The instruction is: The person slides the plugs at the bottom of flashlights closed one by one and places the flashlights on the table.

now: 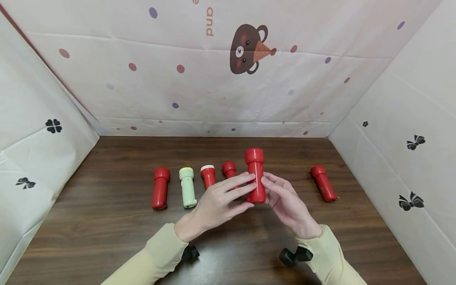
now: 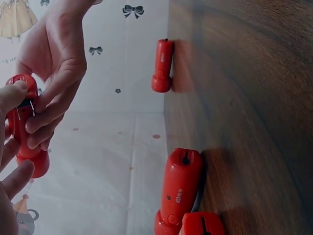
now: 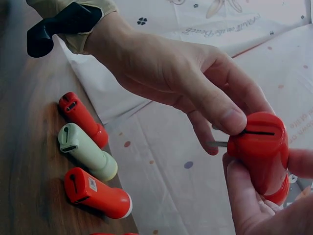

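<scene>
Both hands grip a red torch (image 1: 255, 176) upright above the desk's (image 1: 107, 221) middle: left hand (image 1: 217, 206) and right hand (image 1: 285, 204) each curl fingers round its body, apparently near a metal prong. Five torches lie behind along the far edge.

Both hands grip red flashlight (image 3: 261, 149); three flashlights lie on table (image 3: 24, 147).

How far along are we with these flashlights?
Nothing on the table looks visibly finished. In hand: both the left hand and right hand hold one red flashlight upright, fingers at its base plug prongs. Five more flashlights lie on the table, untouched.
</scene>
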`<state>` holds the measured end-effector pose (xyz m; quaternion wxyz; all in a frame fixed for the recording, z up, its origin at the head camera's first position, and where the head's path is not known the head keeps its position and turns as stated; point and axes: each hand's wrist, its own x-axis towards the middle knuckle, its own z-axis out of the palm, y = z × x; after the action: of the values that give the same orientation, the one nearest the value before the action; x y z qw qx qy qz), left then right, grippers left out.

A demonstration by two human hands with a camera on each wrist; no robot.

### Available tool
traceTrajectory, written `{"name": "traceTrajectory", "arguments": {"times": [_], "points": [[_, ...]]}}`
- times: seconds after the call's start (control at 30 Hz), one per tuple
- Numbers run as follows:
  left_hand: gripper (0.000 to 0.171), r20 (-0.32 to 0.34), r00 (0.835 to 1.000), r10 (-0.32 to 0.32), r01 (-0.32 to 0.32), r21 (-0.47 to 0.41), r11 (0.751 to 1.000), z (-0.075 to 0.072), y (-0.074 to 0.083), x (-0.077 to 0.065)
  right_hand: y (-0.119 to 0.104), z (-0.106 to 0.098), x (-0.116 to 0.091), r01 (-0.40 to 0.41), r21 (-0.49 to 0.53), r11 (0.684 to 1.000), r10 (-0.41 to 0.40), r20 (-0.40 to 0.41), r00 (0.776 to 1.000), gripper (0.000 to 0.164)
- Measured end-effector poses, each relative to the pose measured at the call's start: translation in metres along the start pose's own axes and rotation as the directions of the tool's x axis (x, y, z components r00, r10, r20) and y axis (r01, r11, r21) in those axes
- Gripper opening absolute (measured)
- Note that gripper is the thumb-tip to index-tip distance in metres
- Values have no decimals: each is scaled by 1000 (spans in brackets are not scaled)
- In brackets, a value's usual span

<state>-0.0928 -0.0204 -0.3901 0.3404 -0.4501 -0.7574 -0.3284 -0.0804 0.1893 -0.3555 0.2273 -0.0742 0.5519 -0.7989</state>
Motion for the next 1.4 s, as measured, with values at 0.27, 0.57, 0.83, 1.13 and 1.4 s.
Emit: {"name": "traceTrajectory", "arguments": {"times": [0.27, 0.57, 0.83, 1.13, 1.4], "points": [[53, 26, 1000, 1, 0, -35, 999, -2, -2, -1, 4, -3, 1, 9, 17, 1000, -10, 45, 999, 30], [52, 39, 999, 22, -22, 0, 1000, -4, -2, -2, 12, -3, 2, 33, 40, 999, -36, 75, 997, 30], [52, 48, 999, 21, -21, 12, 1000, -8, -1, -2, 13, 0, 3, 23, 41, 999, -26, 65, 998, 31], [53, 66, 998, 7, -7, 5, 1000, -10, 0, -2, 15, 1, 3, 45, 82, 996, -52, 80, 995, 31], [55, 88, 996, -24, 23, 9, 1000, -14, 4, -4, 16, 2, 4, 43, 93, 995, -53, 107, 993, 29]]}}
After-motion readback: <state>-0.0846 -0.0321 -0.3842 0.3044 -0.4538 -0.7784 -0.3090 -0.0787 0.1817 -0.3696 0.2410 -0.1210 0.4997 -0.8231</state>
